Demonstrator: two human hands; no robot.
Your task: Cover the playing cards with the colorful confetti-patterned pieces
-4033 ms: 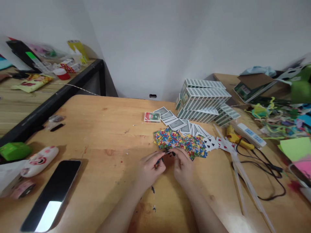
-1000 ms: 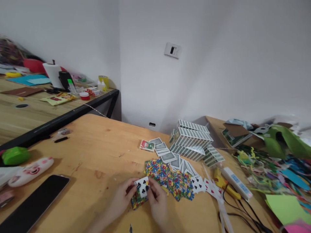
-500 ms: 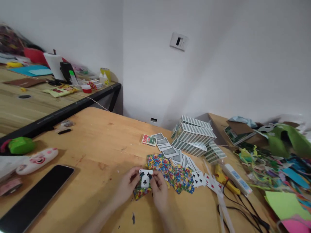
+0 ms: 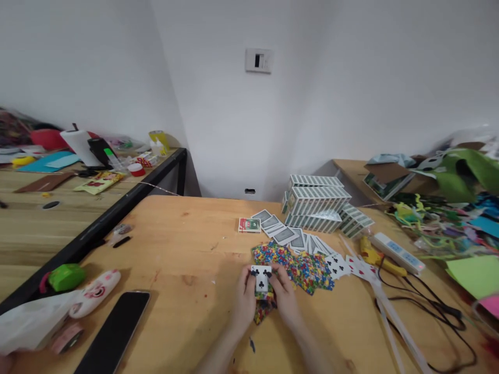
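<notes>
Both hands grip a five of clubs card (image 4: 261, 279), face up, by its two sides. My left hand (image 4: 246, 295) pinches the left edge and my right hand (image 4: 284, 294) the right edge. Below it, several cards with colourful patterned backs (image 4: 263, 310) show. More of these patterned cards (image 4: 307, 270) lie spread behind and to the right. Beyond them is a fan of grey-backed cards (image 4: 284, 235), and a card box (image 4: 249, 225) lies at its left. Face-up club cards (image 4: 337, 266) and heart cards (image 4: 359, 267) continue to the right.
Striped boxes (image 4: 317, 202) are stacked at the back. A yellow glue gun (image 4: 380, 258), power strip (image 4: 397, 252), cables and clear strips lie at the right. The phone (image 4: 113, 332), white pen case (image 4: 95, 293) and green object (image 4: 66, 277) sit at the left.
The view has turned and levelled, so the table's things appear shifted. Both hands still hold the five of clubs between them.
</notes>
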